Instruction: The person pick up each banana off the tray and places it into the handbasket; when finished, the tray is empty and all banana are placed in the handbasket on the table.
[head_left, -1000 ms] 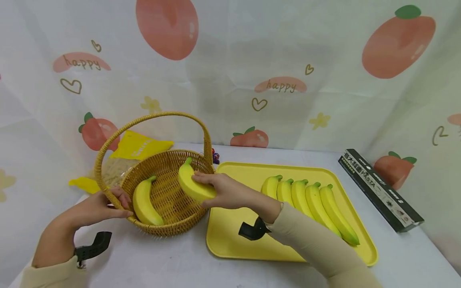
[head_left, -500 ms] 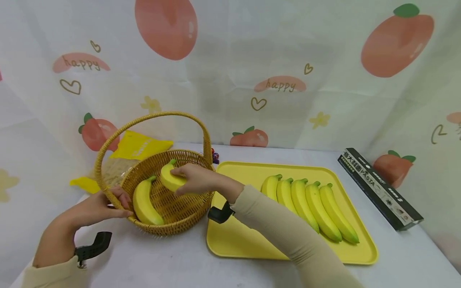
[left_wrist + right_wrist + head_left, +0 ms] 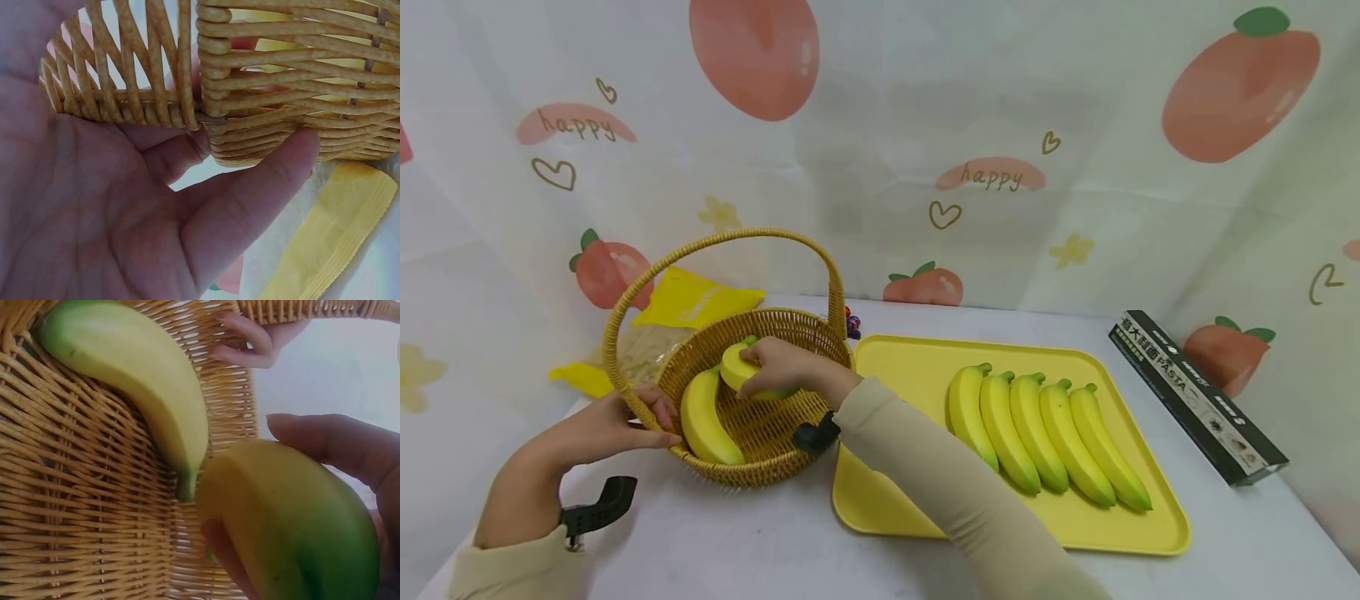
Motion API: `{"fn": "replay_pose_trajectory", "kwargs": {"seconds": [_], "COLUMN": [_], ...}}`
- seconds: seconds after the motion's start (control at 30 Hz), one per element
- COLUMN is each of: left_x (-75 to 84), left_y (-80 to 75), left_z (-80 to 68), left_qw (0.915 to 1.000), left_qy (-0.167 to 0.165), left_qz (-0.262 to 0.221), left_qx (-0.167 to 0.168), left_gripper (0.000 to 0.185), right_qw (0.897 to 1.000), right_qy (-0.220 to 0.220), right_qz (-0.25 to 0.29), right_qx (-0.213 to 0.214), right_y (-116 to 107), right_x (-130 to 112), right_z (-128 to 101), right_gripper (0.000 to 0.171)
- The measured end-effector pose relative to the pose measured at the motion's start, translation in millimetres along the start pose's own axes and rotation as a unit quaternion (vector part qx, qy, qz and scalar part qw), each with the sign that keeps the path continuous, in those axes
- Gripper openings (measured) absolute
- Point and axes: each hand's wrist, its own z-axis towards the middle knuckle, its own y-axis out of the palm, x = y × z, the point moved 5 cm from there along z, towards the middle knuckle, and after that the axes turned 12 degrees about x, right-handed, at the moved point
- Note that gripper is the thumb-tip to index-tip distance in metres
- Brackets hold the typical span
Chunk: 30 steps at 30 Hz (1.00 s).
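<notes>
A woven wicker basket (image 3: pixel 748 477) with a tall arched handle stands on the left. My left hand (image 3: pixel 606 429) grips its rim at the foot of the handle; the left wrist view shows the thumb against the outer weave (image 3: pixel 269 100), with fingers partly hidden behind it. One yellow banana (image 3: pixel 706 421) lies inside along the left wall. Over the basket's inside, my right hand (image 3: pixel 782 367) holds a second banana (image 3: pixel 294 519) between thumb and fingers, its stem pointing up and away. In the right wrist view this banana's end comes right beside the stem of the lying one.
A yellow tray (image 3: pixel 887 500) right of the basket carries several bananas (image 3: pixel 1022 433) in a row, partly under my right sleeve. A black pasta box (image 3: pixel 1195 396) lies at the far right. Behind the basket rests a yellow-topped bag (image 3: pixel 696 300), before a fruit-print curtain (image 3: pixel 865 125).
My right hand has moved left with its banana, from the basket's right rim to beside the lying banana. My left hand keeps its grip on the rim.
</notes>
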Motion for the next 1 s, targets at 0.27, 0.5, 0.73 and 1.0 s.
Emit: {"fn": "replay_pose_trajectory", "kwargs": {"seconds": [0.27, 0.5, 0.73, 1.0], "left_x": [1.1, 1.5, 0.1, -1.2], "left_y": [0.6, 1.0, 0.8, 1.4], "left_z": [-0.1, 0.3, -0.3, -0.7], "left_qw": [1.0000, 1.0000, 1.0000, 1.0000], "left_qy": [0.006, 0.001, 0.003, 0.005], "left_qz": [-0.006, -0.004, -0.001, -0.001], "left_qx": [-0.002, -0.004, -0.001, -0.002], "left_gripper": [0.011, 0.012, 0.012, 0.011], "right_qw": [1.000, 0.999, 0.996, 0.984], "right_qy": [0.021, 0.045, 0.065, 0.120], "right_qz": [0.014, 0.006, 0.031, 0.108], "right_qx": [0.012, -0.027, -0.055, -0.081], "right_y": [11, 20, 25, 31], "right_x": [2, 6, 12, 19], "right_z": [11, 11, 12, 11], "right_gripper": [0.058, 0.069, 0.061, 0.059]}}
